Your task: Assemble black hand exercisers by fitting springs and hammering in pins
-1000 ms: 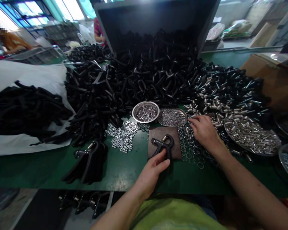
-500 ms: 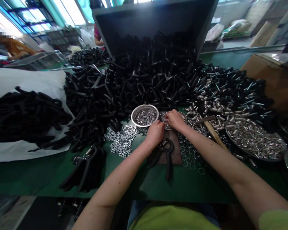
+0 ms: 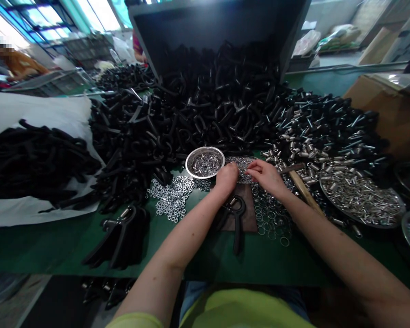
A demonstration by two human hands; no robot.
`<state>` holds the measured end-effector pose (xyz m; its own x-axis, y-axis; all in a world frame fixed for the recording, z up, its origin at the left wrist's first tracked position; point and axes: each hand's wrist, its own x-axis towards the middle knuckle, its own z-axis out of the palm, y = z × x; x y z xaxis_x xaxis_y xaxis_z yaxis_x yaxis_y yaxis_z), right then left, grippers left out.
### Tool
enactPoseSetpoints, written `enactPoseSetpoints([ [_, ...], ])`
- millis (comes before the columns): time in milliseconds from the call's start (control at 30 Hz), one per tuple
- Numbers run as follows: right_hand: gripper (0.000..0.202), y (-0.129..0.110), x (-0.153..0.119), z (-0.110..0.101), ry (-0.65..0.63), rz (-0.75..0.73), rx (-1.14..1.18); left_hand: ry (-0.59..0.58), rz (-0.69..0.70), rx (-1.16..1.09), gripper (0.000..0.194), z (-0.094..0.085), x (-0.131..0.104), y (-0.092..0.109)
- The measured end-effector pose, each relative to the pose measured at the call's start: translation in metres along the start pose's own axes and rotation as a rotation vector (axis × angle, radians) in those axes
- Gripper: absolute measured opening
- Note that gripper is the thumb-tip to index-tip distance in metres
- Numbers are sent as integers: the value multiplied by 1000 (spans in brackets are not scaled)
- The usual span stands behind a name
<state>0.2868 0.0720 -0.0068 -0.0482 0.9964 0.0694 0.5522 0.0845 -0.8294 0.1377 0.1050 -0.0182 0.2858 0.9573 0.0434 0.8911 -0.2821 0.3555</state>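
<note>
My left hand (image 3: 227,176) is closed, fingers curled down at the near left edge of a shallow dish of small metal parts (image 3: 243,162). What it holds, if anything, is hidden. Just right of it, my right hand (image 3: 264,176) pinches thumb and fingertips together over the same dish; anything between them is too small to name. Below the hands a black hand grip (image 3: 238,223) with a coil spring lies on a brown mat (image 3: 249,209), partly covered by my left forearm. A metal bowl of small pins (image 3: 222,157) stands beside my left hand.
Loose nuts (image 3: 172,198) lie left, metal rings (image 3: 269,223) and a hammer (image 3: 304,189) right. A tray of springs and pins (image 3: 401,207) sits further right. Black handles (image 3: 191,114) heap behind, before a grey bin (image 3: 218,23). Assembled grips (image 3: 123,241) stand at left. Another person sits far left.
My right hand has moved right and a little nearer, away from my left. My left hand has shifted slightly up and turned knuckles-up over the dish's edge.
</note>
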Motion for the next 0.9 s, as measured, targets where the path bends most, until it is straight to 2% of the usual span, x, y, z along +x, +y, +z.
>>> enactPoseSetpoints([
  [100,9,-5,-23,2,-102,-14,75,5,-8,-136,17,-7,-3,-3],
  [233,6,-14,-43,14,-207,-120,-63,-53,-3,-354,16,-19,-20,-12],
  [300,6,-16,-47,21,-223,-175,-129,-112,-50,-595,15,-25,-37,-20],
  [400,6,-18,-46,26,-234,-206,-194,-176,-203,-1107,18,-35,-67,-35],
  [467,6,-20,-43,27,-251,-187,-235,-180,-287,-1276,27,-40,-86,-44],
  [533,6,-23,-41,27,-270,-159,-275,-177,-325,-1293,30,-43,-101,-51],
  [633,5,-27,-35,27,-299,-121,-311,-168,-305,-1172,27,-43,-115,-55],
  [833,3,-28,-19,31,-429,-44,-321,-31,28,-677,13,-32,-122,-44],
  [900,10,-28,-21,29,-443,-48,-317,-34,62,-586,11,-26,-122,-38],
])
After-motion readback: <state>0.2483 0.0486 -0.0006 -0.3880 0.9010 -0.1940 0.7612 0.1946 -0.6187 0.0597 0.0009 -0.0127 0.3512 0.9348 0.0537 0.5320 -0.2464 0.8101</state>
